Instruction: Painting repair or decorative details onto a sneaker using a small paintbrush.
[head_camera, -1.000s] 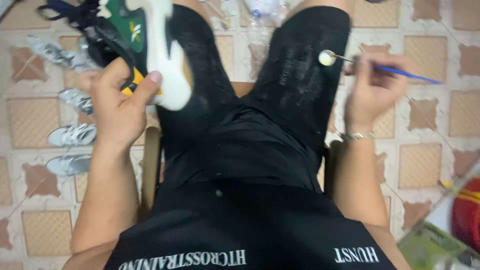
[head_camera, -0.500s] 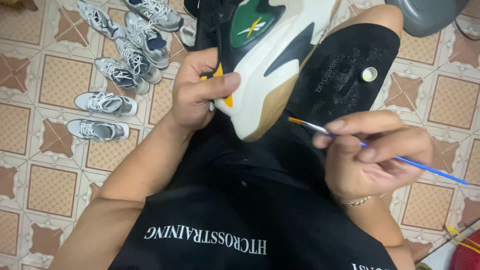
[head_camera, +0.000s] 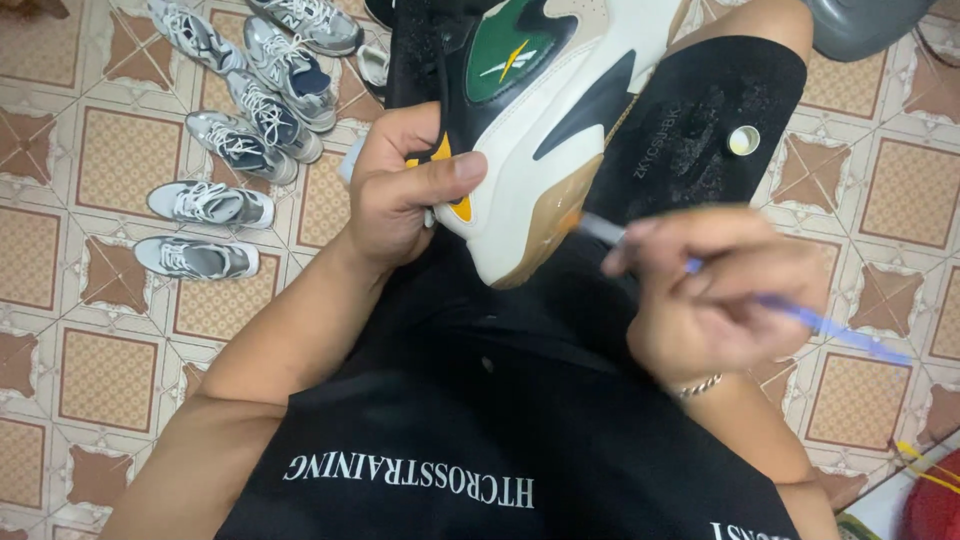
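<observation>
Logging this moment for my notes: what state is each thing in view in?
Left hand: gripping the sneaker's heel.
Sneaker: held tilted over the lap.
Right hand: pinching the paintbrush, blurred.
Paintbrush: tip at the sneaker's tan sole.
Small cap: resting on the thigh.
Grey sneakers: lined up on the tiled floor.

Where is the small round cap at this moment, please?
In the head view, the small round cap rests on the black shorts over the person's right thigh, at upper right, beside the sneaker and above the right hand holding the paintbrush.
</observation>
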